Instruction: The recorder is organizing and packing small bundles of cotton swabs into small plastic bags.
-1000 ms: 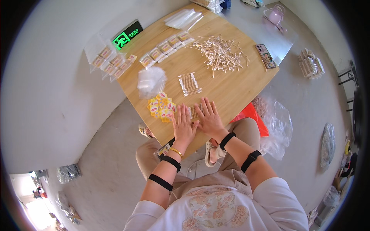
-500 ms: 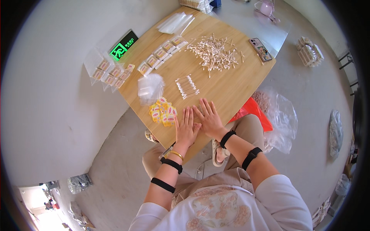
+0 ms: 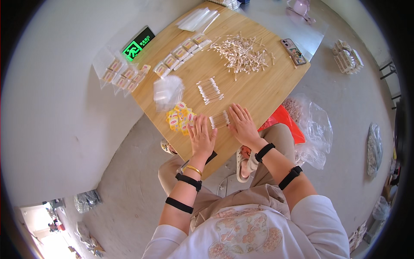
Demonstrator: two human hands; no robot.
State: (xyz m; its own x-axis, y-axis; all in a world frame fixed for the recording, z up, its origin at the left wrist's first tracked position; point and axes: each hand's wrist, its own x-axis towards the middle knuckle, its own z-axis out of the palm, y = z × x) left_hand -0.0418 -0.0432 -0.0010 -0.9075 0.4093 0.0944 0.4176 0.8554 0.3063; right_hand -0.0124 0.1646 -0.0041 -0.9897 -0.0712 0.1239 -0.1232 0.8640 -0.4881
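A small row of cotton swabs lies side by side on the wooden table, between my two hands. My left hand rests flat to the left of this row, fingers stretched out. On the other side my right hand lies with its fingers extended, beside the swab ends. Neither hand holds anything. Just beyond is a second, larger row of swabs. Yellow and white printed cards are heaped next to my left fingertips, with a stack of clear plastic bags behind them.
A loose pile of swabs covers the far right, near a phone. Packed swab boxes line the far left, with clear plastic sleeves behind. More packs hang by the wall. A red bag sits beside the table.
My hands have drawn apart, the left one to the left and the right one to the right, uncovering the small row of swabs that lay beneath them.
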